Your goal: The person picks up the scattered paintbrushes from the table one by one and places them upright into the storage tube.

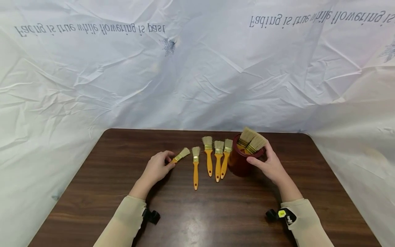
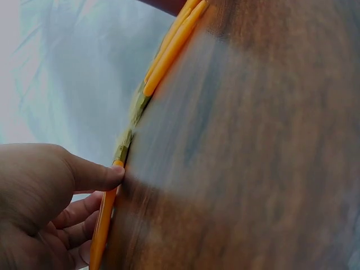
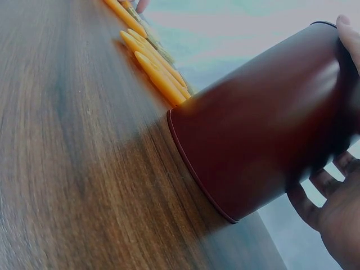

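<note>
On the left, my left hand [image 1: 158, 167] pinches the yellow handle of a paintbrush [image 1: 181, 155], whose bristles point to the upper right. In the left wrist view the thumb presses on that paintbrush [image 2: 103, 225] close to the wooden surface. My right hand [image 1: 272, 165] grips a dark red round canister [image 1: 239, 164] by its upper side, with the thumb in front near the rim. Two paintbrushes [image 1: 254, 142] stand in the canister, bristles up. The right wrist view shows the canister's smooth wall [image 3: 247, 118] with fingers [image 3: 306, 205] around it.
Between the hands lie several more yellow-handled paintbrushes, bristles away from me: one paintbrush [image 1: 195, 168] alone, others [image 1: 209, 156] beside the canister. The dark wooden table [image 1: 197, 212] ends at a white printed sheet [image 1: 197, 85] behind.
</note>
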### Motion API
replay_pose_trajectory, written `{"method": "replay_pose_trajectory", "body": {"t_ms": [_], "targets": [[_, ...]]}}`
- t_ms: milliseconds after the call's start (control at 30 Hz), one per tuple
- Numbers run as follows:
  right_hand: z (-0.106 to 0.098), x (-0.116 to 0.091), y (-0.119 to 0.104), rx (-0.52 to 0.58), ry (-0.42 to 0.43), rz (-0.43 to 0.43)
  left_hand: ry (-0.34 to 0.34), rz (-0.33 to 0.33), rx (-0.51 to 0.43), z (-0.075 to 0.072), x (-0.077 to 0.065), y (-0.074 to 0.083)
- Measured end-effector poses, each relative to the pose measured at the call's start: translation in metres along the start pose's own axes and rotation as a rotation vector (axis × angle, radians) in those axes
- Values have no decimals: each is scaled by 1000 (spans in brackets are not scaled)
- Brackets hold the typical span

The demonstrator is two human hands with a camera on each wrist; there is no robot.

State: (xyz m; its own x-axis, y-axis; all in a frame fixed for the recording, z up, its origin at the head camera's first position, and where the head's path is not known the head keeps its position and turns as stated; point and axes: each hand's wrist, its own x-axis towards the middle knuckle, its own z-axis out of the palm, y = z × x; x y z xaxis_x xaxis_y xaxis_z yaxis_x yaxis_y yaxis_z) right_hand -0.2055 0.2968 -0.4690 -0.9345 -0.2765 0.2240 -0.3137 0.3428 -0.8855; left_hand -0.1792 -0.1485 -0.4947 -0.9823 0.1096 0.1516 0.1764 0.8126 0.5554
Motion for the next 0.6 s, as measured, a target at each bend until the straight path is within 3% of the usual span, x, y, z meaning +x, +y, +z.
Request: {"method": "replay_pose_trajectory", "body": {"t_ms": [367,600], "targets": [[0,0,1,-4,-1,-1,9,35,26,2,-1,2],[0,-1,1,6,-1,-1,59,59,-62,3,0,1]]}}
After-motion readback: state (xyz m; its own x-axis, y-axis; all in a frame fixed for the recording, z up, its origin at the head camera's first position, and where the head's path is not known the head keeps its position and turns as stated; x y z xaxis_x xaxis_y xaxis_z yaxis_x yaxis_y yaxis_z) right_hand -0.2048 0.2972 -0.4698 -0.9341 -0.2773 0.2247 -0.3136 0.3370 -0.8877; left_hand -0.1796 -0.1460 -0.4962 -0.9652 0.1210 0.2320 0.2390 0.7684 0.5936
